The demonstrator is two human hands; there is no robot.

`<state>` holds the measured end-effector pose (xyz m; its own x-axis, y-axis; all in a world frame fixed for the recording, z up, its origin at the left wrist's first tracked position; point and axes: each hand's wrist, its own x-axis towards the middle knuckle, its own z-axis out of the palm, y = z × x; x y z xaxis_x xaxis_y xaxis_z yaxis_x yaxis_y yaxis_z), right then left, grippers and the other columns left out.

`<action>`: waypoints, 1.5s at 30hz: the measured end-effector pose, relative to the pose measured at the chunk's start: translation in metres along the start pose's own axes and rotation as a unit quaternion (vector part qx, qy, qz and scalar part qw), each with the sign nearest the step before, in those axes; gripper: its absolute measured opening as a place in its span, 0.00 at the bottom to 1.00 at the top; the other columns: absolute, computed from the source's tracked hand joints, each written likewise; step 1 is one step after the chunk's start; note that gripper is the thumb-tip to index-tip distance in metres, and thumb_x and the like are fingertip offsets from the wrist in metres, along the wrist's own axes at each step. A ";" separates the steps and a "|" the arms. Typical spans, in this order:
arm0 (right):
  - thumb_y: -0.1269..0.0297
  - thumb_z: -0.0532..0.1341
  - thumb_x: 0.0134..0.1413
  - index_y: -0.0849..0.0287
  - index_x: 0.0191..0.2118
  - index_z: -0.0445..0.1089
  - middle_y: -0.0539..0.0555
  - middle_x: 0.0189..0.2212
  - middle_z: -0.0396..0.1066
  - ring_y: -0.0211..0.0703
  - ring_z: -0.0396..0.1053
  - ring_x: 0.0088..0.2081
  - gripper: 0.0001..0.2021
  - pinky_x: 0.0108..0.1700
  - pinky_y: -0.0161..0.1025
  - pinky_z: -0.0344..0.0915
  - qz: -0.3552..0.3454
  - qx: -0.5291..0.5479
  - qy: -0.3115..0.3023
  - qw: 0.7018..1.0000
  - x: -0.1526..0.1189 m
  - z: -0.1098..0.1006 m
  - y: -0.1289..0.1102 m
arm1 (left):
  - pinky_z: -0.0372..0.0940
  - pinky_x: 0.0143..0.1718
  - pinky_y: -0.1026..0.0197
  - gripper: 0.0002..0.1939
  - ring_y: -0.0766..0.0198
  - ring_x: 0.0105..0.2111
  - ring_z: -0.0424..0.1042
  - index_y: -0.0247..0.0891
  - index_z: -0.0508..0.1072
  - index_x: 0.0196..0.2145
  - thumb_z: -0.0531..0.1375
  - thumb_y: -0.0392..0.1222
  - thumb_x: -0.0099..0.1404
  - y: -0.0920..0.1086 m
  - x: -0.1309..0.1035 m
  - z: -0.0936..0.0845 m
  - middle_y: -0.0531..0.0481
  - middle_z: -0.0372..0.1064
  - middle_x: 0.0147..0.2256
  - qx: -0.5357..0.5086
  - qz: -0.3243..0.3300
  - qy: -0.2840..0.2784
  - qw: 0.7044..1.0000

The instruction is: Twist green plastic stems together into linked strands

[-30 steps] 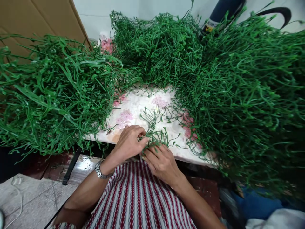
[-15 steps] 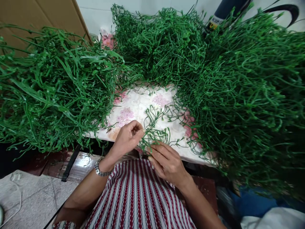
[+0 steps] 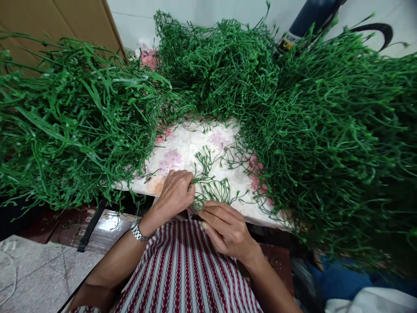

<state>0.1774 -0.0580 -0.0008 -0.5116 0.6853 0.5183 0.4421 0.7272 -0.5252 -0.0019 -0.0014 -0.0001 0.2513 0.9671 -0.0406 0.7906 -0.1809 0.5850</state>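
Both hands are at the near edge of a table with a white floral cover (image 3: 192,148). My left hand (image 3: 178,189), with a metal watch on its wrist, is closed, its fingers curled round the end of some thin green stems. My right hand (image 3: 224,224) pinches at the near ends of the stems, thumb against fingers; its fingertips partly hide what they hold. A small bunch of green stems (image 3: 213,189) with budded tips lies spread on the cover between and just beyond the hands.
A large heap of flat, tangled green strands (image 3: 74,126) fills the left. Piles of budded stems stand at the back (image 3: 221,65) and right (image 3: 329,143). Behind are a cardboard sheet (image 3: 65,21) and a dark cylinder (image 3: 309,21). Blue and white bags (image 3: 345,278) lie low right.
My left hand has turned knuckles up and its fingers have closed more tightly. My right hand has shifted slightly down. The view has moved a little.
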 end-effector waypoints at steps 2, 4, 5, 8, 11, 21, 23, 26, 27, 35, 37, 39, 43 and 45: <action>0.76 0.58 0.49 0.63 0.40 0.71 0.56 0.31 0.75 0.42 0.72 0.40 0.11 0.42 0.41 0.73 0.013 0.062 0.035 0.997 0.001 -0.008 -0.004 | 0.60 0.37 0.58 0.05 0.63 0.31 0.65 0.37 0.67 0.28 0.52 0.36 0.58 -0.007 0.000 -0.005 0.50 0.66 0.28 -0.175 -0.030 0.030 0.984; 0.77 0.56 0.48 0.62 0.40 0.71 0.55 0.31 0.75 0.43 0.73 0.39 0.13 0.41 0.43 0.73 0.027 0.113 0.080 0.990 0.002 -0.015 -0.006 | 0.60 0.31 0.63 0.04 0.67 0.26 0.64 0.36 0.67 0.28 0.57 0.40 0.55 -0.011 0.000 -0.012 0.53 0.65 0.26 -0.381 -0.078 0.061 0.919; 0.77 0.56 0.48 0.61 0.40 0.72 0.55 0.31 0.75 0.45 0.73 0.39 0.14 0.40 0.44 0.73 0.033 0.124 0.100 0.987 0.004 -0.019 -0.007 | 0.60 0.28 0.64 0.07 0.68 0.24 0.64 0.36 0.67 0.27 0.60 0.41 0.52 -0.011 0.000 -0.015 0.54 0.65 0.24 -0.470 -0.105 0.068 0.874; 0.78 0.56 0.47 0.60 0.40 0.72 0.55 0.30 0.75 0.46 0.73 0.38 0.14 0.39 0.46 0.73 0.035 0.096 0.123 0.987 0.010 -0.027 -0.004 | 0.60 0.24 0.65 0.13 0.69 0.21 0.65 0.35 0.68 0.26 0.66 0.41 0.43 -0.007 0.001 -0.025 0.55 0.65 0.20 -0.637 -0.160 0.045 0.753; 0.79 0.56 0.46 0.61 0.41 0.71 0.55 0.31 0.74 0.46 0.72 0.39 0.15 0.40 0.45 0.71 0.008 0.064 0.106 0.992 0.018 -0.036 -0.001 | 0.62 0.25 0.63 0.14 0.65 0.21 0.68 0.35 0.68 0.25 0.68 0.40 0.41 -0.004 0.002 -0.030 0.53 0.68 0.19 -0.702 -0.151 0.014 0.696; 0.74 0.58 0.51 0.60 0.49 0.65 0.59 0.45 0.68 0.47 0.65 0.50 0.18 0.52 0.48 0.64 0.018 -0.088 0.088 0.992 0.070 -0.064 0.007 | 0.59 0.24 0.63 0.10 0.66 0.20 0.67 0.32 0.73 0.22 0.68 0.42 0.45 -0.013 0.002 -0.018 0.50 0.67 0.20 -0.670 -0.024 -0.105 0.734; 0.72 0.56 0.53 0.60 0.49 0.65 0.60 0.51 0.65 0.48 0.60 0.55 0.16 0.56 0.51 0.61 0.015 -0.077 0.028 0.997 0.073 -0.060 0.011 | 0.58 0.24 0.64 0.11 0.66 0.21 0.66 0.32 0.73 0.20 0.67 0.43 0.46 -0.010 0.000 -0.013 0.49 0.66 0.19 -0.658 -0.010 -0.120 0.743; 0.72 0.54 0.55 0.60 0.40 0.68 0.60 0.52 0.64 0.48 0.56 0.58 0.09 0.57 0.52 0.59 0.009 -0.054 -0.027 0.998 0.069 -0.053 0.017 | 0.59 0.24 0.64 0.11 0.66 0.22 0.66 0.32 0.72 0.20 0.67 0.42 0.45 -0.008 -0.002 -0.010 0.50 0.65 0.19 -0.652 -0.028 -0.119 0.748; 0.73 0.53 0.55 0.61 0.38 0.68 0.60 0.51 0.65 0.48 0.57 0.58 0.08 0.57 0.51 0.59 0.012 -0.049 -0.027 0.998 0.067 -0.052 0.019 | 0.60 0.26 0.64 0.10 0.66 0.22 0.67 0.32 0.73 0.22 0.67 0.42 0.45 -0.009 -0.003 -0.009 0.50 0.66 0.21 -0.649 -0.040 -0.106 0.752; 0.71 0.54 0.56 0.60 0.36 0.67 0.53 0.33 0.71 0.42 0.68 0.41 0.05 0.49 0.46 0.62 -0.007 -0.105 -0.018 0.994 0.065 -0.046 0.022 | 0.61 0.51 0.55 0.14 0.60 0.46 0.66 0.40 0.71 0.42 0.57 0.36 0.56 0.000 -0.028 -0.024 0.47 0.66 0.43 -0.303 0.039 0.367 0.879; 0.71 0.54 0.56 0.60 0.37 0.67 0.53 0.32 0.71 0.42 0.67 0.37 0.05 0.48 0.46 0.62 -0.018 -0.122 -0.035 0.992 0.068 -0.042 0.019 | 0.59 0.52 0.52 0.15 0.58 0.47 0.65 0.41 0.71 0.42 0.56 0.33 0.57 0.014 -0.034 -0.030 0.47 0.67 0.43 -0.187 0.137 0.380 0.896; 0.71 0.54 0.56 0.61 0.38 0.65 0.54 0.31 0.70 0.42 0.67 0.37 0.05 0.45 0.44 0.64 -0.019 -0.125 -0.044 0.991 0.069 -0.038 0.015 | 0.60 0.51 0.54 0.16 0.59 0.46 0.66 0.40 0.69 0.44 0.56 0.31 0.58 0.027 -0.035 -0.032 0.47 0.68 0.41 -0.158 0.178 0.297 0.925; 0.71 0.53 0.56 0.60 0.39 0.61 0.54 0.32 0.69 0.42 0.67 0.35 0.05 0.41 0.41 0.65 0.016 -0.121 -0.053 0.991 0.068 -0.033 0.010 | 0.63 0.38 0.63 0.06 0.65 0.35 0.68 0.37 0.68 0.36 0.53 0.33 0.61 0.035 -0.024 -0.024 0.49 0.69 0.33 -0.206 0.098 0.113 0.967; 0.70 0.54 0.56 0.59 0.39 0.60 0.53 0.33 0.68 0.41 0.68 0.35 0.04 0.40 0.39 0.65 0.035 -0.107 -0.052 0.992 0.065 -0.033 0.011 | 0.61 0.34 0.64 0.05 0.66 0.30 0.67 0.37 0.68 0.30 0.52 0.34 0.61 0.032 -0.019 -0.018 0.51 0.68 0.29 -0.229 0.076 0.067 0.968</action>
<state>0.1730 -0.0043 0.0493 -0.5424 0.7353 0.4064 0.6208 0.6767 -0.3958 0.0081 -0.0221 0.0340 0.2469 0.9556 0.1610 0.4118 -0.2538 0.8752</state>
